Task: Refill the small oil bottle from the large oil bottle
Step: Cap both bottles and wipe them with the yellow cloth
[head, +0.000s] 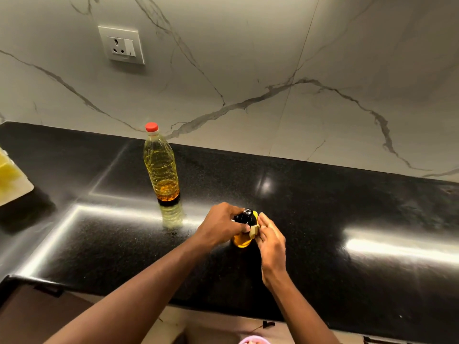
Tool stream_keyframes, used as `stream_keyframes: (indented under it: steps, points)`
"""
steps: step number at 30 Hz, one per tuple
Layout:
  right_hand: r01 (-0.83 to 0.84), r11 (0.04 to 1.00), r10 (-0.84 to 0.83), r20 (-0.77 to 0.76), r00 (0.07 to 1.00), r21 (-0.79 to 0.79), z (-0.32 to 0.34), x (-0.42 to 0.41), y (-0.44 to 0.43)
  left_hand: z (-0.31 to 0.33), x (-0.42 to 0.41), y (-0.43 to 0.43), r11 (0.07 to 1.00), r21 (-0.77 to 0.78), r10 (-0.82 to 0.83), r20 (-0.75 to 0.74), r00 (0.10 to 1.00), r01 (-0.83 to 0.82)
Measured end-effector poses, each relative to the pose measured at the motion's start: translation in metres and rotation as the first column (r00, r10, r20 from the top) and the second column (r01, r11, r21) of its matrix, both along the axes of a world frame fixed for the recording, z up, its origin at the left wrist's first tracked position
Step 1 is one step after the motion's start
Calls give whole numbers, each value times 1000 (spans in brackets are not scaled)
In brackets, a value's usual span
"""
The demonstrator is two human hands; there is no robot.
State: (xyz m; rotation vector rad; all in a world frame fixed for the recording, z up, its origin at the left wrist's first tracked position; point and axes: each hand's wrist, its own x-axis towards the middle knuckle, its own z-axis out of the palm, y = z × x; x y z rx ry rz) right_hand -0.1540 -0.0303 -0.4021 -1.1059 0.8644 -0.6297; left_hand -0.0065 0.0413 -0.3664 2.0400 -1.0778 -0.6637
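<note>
Though not yet pouring: early stage, small oil bottle (242, 234) mid-desk (323, 207).
Hold: left grip (223, 227) curled round its black top (247, 216), right grip (270, 240) pinching beige piece (253, 231) at 3 o'clock. At 10 o'clock, large oil bottle (161, 167), cap (151, 127) on; uncapping, pouring left.

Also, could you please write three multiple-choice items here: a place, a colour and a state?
1. Where is the large oil bottle? A in a hand B on the floor C standing on the counter
2. Its cap is? A blue B red C green
3. The small oil bottle is? A held by the left hand and right hand B lying flat C untouched
Answers: 1 C, it stands free on the black top; 2 B, plainly red; 3 A, both hands hold it.
</note>
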Motion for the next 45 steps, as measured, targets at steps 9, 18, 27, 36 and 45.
stream_keyframes:
  steps: [9, 18, 27, 36, 45]
  points:
    - [-256, 946, 191, -297, 936, -198, 9, 18, -24, 4, 4, 1, 1000, 8, -26, -44, 999, 26]
    - [-82, 962, 14, -255, 967, -260, 7, 6, -13, 16, 14, -3, 992, 89, -82, -35, 996, 85]
    - [-125, 958, 38, -319, 947, -258, 0, 2, -34, 30, 25, -9, 966, 173, -168, -146, 975, 192]
    - [-68, 901, -43, -245, 968, -428, 2, 7, -36, -11, -17, 4, 980, -126, 162, 76, 984, -152]
    - [-78, 850, -48, -225, 973, -520, -15, -2, -11, 2, -8, 1, 994, -67, 91, 126, 988, -83]
